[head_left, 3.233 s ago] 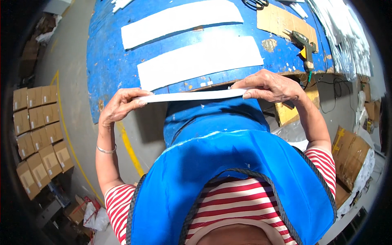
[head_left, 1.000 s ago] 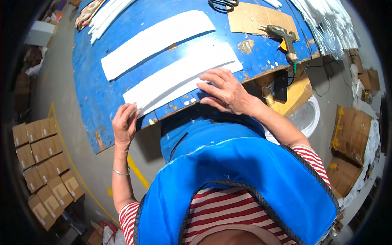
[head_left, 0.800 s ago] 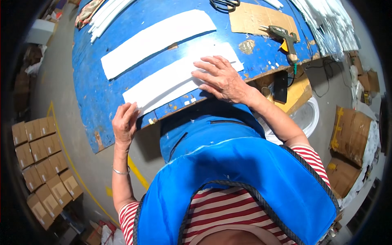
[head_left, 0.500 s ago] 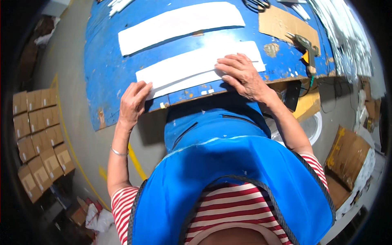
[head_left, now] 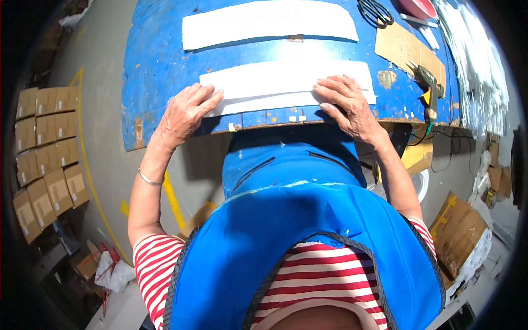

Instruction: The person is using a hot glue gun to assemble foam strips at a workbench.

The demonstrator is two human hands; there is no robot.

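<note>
A long white strip (head_left: 280,83) lies along the near edge of the blue table (head_left: 159,60), stacked on another strip of the same kind. My left hand (head_left: 184,113) rests flat on its left end, fingers spread. My right hand (head_left: 346,102) presses flat on its right end. Neither hand grips anything. A second long white strip (head_left: 264,19) lies farther back on the table, parallel to the first.
Black scissors (head_left: 377,11), a cardboard sheet (head_left: 407,49) and a glue gun (head_left: 429,82) lie at the table's right. Several white strips (head_left: 478,60) are piled at the far right. Stacked cardboard boxes (head_left: 47,143) stand on the floor at left, more boxes (head_left: 459,231) at right.
The strip I held up in both hands now lies on the near stack. Both hands have moved onto its ends and press it flat.
</note>
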